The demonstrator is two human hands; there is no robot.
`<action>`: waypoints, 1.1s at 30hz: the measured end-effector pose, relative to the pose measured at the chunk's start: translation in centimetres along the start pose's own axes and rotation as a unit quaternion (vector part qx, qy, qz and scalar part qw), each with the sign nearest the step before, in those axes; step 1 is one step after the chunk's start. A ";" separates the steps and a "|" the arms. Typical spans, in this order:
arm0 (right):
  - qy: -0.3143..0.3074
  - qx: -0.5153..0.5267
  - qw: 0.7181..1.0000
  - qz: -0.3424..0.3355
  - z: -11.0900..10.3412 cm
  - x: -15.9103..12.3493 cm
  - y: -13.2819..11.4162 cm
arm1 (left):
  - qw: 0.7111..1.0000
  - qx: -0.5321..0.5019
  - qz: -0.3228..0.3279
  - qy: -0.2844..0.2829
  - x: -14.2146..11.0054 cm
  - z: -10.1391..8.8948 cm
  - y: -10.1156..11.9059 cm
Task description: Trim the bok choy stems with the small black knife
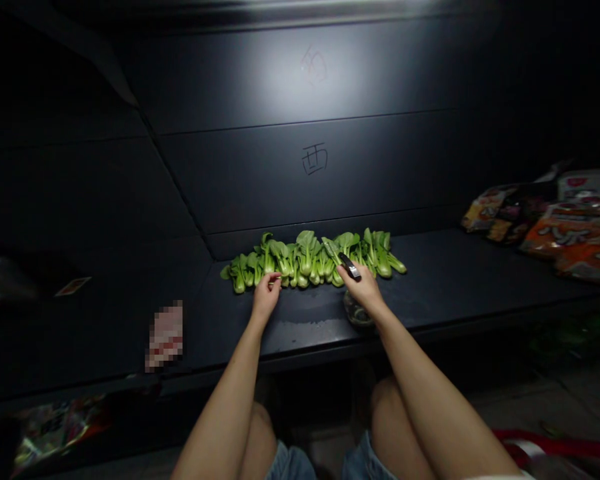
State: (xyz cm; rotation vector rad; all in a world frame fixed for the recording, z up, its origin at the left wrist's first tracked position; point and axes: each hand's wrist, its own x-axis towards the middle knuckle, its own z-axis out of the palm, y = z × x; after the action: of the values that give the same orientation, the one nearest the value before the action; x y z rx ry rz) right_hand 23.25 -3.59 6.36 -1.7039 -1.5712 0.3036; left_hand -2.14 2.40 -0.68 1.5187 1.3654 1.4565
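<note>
A long row of bok choy [306,257] lies along the back of the dark shelf, leaves toward the rear panel and pale stems toward me. My left hand [267,297] is in front of the row's left half, fingers pinched together with a thin yellowish sliver showing at them, too small to name. My right hand [364,288], by the right half, is closed around a black-handled tool [349,265] with a silvery part. Its far end merges with the leaves, so its kind is unclear. Below that hand stands a clear round container [356,313], partly covered.
The dark shelf [300,337] has damp marks near its front edge. Colourful snack packets [575,227] are piled at the right. On the left lie a small card [73,287] and a blurred-out pinkish item [165,337]. Shiny packages [60,427] sit lower left; something red [555,443] lies lower right.
</note>
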 end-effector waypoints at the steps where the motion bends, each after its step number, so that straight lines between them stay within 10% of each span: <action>1: 0.001 -0.002 1.000 0.005 0.2 0.0 -0.2 | 1.000 0.003 0.005 0.001 0.0 0.0 0.0; 33: -0.051 0.051 0.997 -0.030 5.3 -0.3 -5.1 | 0.985 0.134 0.102 0.047 -0.6 -2.5 0.6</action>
State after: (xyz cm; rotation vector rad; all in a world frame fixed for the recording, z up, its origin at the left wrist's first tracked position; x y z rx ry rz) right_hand 16.03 -2.29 6.19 -1.5815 -1.6479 0.4385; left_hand -4.35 1.19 0.15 1.8255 1.5498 1.5310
